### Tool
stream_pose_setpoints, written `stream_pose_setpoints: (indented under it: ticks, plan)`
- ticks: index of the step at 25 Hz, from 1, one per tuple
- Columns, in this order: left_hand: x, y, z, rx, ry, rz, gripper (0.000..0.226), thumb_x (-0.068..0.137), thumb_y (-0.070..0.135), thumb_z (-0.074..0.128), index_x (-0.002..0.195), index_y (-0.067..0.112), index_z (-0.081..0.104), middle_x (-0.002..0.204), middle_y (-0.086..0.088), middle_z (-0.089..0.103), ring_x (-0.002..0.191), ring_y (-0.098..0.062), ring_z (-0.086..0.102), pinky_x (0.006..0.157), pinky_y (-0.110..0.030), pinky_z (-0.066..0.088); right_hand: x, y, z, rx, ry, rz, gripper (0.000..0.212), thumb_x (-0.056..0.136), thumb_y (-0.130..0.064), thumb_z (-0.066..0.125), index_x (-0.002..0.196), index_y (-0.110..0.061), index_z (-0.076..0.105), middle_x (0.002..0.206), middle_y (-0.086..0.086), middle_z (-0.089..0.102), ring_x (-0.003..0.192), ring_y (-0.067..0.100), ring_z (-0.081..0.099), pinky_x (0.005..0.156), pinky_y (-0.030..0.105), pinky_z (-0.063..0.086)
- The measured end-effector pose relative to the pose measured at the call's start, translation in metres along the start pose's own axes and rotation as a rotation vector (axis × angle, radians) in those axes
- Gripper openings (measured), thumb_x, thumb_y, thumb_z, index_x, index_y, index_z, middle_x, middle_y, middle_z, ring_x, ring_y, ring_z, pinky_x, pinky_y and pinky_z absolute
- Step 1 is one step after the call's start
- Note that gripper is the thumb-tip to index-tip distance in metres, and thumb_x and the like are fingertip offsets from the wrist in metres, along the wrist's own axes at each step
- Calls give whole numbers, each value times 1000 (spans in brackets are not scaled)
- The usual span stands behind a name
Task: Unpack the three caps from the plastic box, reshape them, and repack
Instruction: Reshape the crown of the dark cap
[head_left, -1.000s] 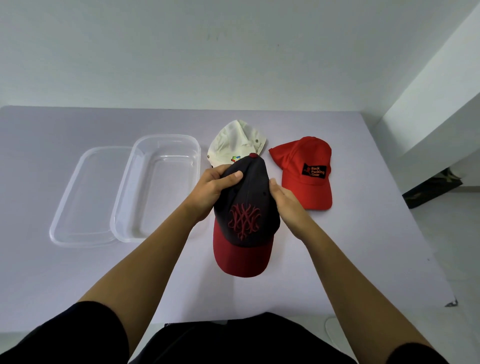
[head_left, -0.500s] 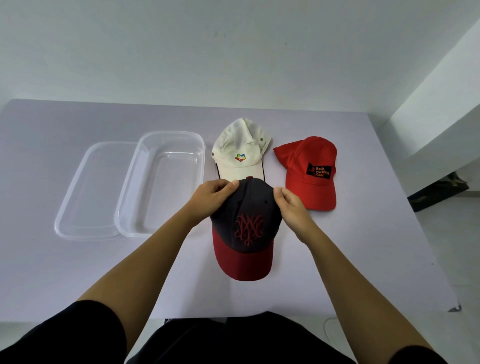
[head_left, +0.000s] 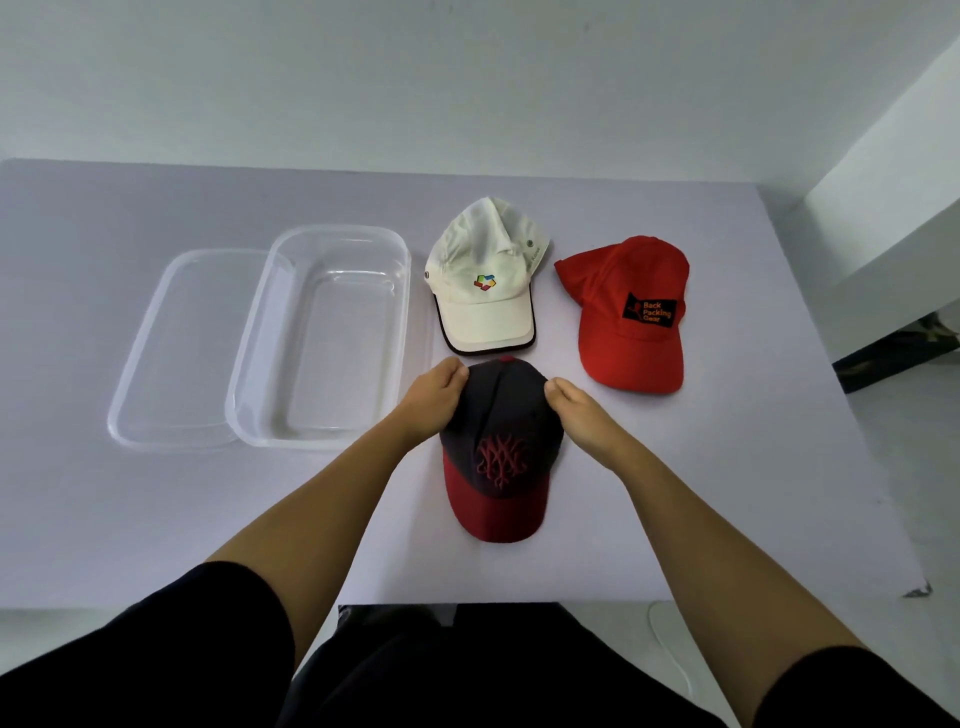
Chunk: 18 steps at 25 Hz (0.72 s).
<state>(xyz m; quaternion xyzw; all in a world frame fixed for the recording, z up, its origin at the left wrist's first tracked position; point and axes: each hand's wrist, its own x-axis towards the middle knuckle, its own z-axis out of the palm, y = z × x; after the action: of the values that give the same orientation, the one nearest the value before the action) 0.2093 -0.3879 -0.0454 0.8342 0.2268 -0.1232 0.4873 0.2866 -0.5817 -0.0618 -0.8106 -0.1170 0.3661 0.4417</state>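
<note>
Here, the fingers (head_left: 453, 371) of my left hand (head_left: 434, 400) and of my right hand (head_left: 576, 410) are curled, pinching the crown of the navy cap (head_left: 498, 431) from either side at centre frame. It lies on the desk (head_left: 156, 519), red brim toward me, with a red stitched emblem I cannot read. Just above it sits the white cap (head_left: 485, 280) with a small multicoloured logo. At right, the red cap (head_left: 631, 317) bears a black patch reading "Back Packing Gear". Left of centre stands the clear plastic box (head_left: 337, 228), its lid (head_left: 176, 353) just beside it, farther left.
</note>
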Motion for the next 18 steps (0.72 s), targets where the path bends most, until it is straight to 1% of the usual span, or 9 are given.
stream_pose_setpoints:
  ticks: [2, 3, 6, 8, 10, 12, 14, 16, 18]
  plan:
    - [1, -3, -2, 73, 20, 12, 30, 103, 29, 27, 85, 7, 39, 73, -4, 44, 68, -17, 40, 59, -26, 32, 2, -1, -3, -63, -9, -17, 33, 101, -38, 30, 81, -17, 45, 79, -5, 46, 78, 11, 44, 74, 28, 37]
    - [2, -6, -4, 111, 19, 19, 31, 103, 28, 26, 86, 6, 39, 73, -5, 45, 69, -18, 41, 59, -25, 33, 3, 0, -5, -119, -7, -22, 33, 101, -39, 30, 78, -18, 43, 74, -6, 42, 73, 11, 41, 69, 28, 34]
    - [4, -10, -4, 158, 33, 11, 31, 103, 28, 26, 87, 6, 41, 72, -5, 47, 68, -19, 42, 56, -23, 33, 9, 2, -10, -265, 25, -48, 35, 99, -45, 33, 72, -25, 41, 68, -9, 42, 70, 12, 41, 68, 31, 32]
    - [5, -9, -4, 145, 57, 4, 31, 103, 28, 28, 85, 6, 41, 72, -4, 47, 66, -18, 42, 55, -23, 33, 11, 3, -11, -249, 44, -67, 37, 99, -42, 36, 71, -18, 40, 67, -5, 40, 66, 13, 39, 64, 31, 31]
    - [7, -9, -5, 155, 74, 22, 31, 102, 28, 32, 83, 7, 44, 73, -4, 49, 68, -17, 44, 56, -21, 33, 10, 5, -12, -187, 43, -66, 37, 99, -38, 39, 69, -16, 40, 66, -3, 38, 64, 11, 36, 61, 28, 30]
    - [9, -9, -4, 161, 97, 15, 31, 101, 27, 35, 82, 7, 49, 74, -2, 51, 71, -17, 46, 56, -20, 33, 12, 10, -13, -121, 30, -37, 33, 99, -36, 41, 74, -15, 46, 71, -2, 42, 68, 11, 40, 66, 28, 34]
    - [11, -10, -1, 72, 122, -46, 33, 100, 25, 34, 85, 4, 55, 77, -2, 53, 76, -19, 48, 59, -23, 35, 15, 16, -14, -57, 38, -4, 26, 100, -28, 40, 87, -13, 57, 83, 1, 55, 79, 13, 49, 77, 32, 41]
    - [11, -12, 1, -73, 110, -121, 33, 97, 15, 31, 102, 5, 62, 95, -4, 59, 90, -20, 52, 72, -26, 40, 15, 22, -15, -9, 14, 39, 25, 100, -12, 36, 106, -11, 60, 106, 3, 62, 100, 14, 55, 90, 30, 42]
    - [9, -14, 0, -99, 99, -148, 37, 91, 7, 31, 111, 8, 62, 109, -4, 60, 99, -19, 52, 81, -28, 40, 12, 27, -17, -49, -46, 68, 33, 96, 1, 36, 118, -10, 58, 117, 2, 60, 109, 14, 54, 92, 26, 39]
